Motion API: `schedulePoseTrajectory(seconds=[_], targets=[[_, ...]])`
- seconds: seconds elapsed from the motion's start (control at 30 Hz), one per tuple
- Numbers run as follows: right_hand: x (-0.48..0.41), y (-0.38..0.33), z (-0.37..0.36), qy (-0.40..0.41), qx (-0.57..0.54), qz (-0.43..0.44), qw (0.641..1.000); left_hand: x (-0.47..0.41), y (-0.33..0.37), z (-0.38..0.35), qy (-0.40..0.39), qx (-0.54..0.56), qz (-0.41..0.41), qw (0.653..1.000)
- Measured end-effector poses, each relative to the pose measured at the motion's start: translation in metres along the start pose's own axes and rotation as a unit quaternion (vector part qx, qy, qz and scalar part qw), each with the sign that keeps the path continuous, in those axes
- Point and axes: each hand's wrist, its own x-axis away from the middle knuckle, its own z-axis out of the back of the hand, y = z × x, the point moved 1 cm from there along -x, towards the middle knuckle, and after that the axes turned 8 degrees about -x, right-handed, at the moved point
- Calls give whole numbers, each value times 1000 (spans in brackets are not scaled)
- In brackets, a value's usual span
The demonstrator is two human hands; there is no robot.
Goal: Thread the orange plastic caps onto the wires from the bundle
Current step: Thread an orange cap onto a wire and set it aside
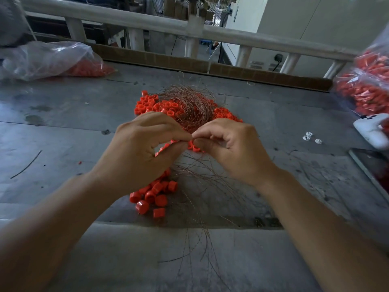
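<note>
Scuffed grey counter (63,114) below a pale railing (147,24), workshop clutter beyond. Clear bags of caps (52,60) at upper left and far right. At centre frame, a heap of orange caps (155,106) under a curled wire bundle (189,102). More of them at lower centre, beside loose wires (202,186) fanned toward the bottom edge.

Just in front of the heap, left hand (143,148) and right hand (229,148) close together, thumb and forefinger of each pinched tight, tips touching. Probably clamped on one wire, too fine to make out. A few caps visible directly under the pinch, seemingly strung already.

Likely handling: wire thin, springy, prone to kinking and snagging its neighbours, so best held close to the free end for stiffness. Caps light, rigid and smooth, apt to roll or skid; best taken by the side wall, bore left clear and facing the wire tip.

At right edge, a white device (372,131), untouched.
</note>
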Motion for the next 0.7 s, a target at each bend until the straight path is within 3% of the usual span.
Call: schedulePoseTrajectory(seconds=[0.1,0.17,0.27,0.33,0.47,0.6,0.7], targets=[[-2,-3,9,80,0,26,996,-3,-9,-3,23,32,17,999],[-3,-6,19,150,-12,50,987,-4,-15,-7,23,74,73,994],[-4,-9,33,228,10,93,969,-4,-20,-11,-13,235,187,954],[-4,-9,38,246,55,96,963,-4,-22,-13,-41,341,239,908],[-4,-7,33,191,90,49,976,-4,-23,-15,-55,464,318,825],[-1,-6,11,69,98,14,993,-5,-26,-15,-41,475,352,805],[0,-6,8,63,82,9,995,-6,-25,-14,-38,489,357,795]])
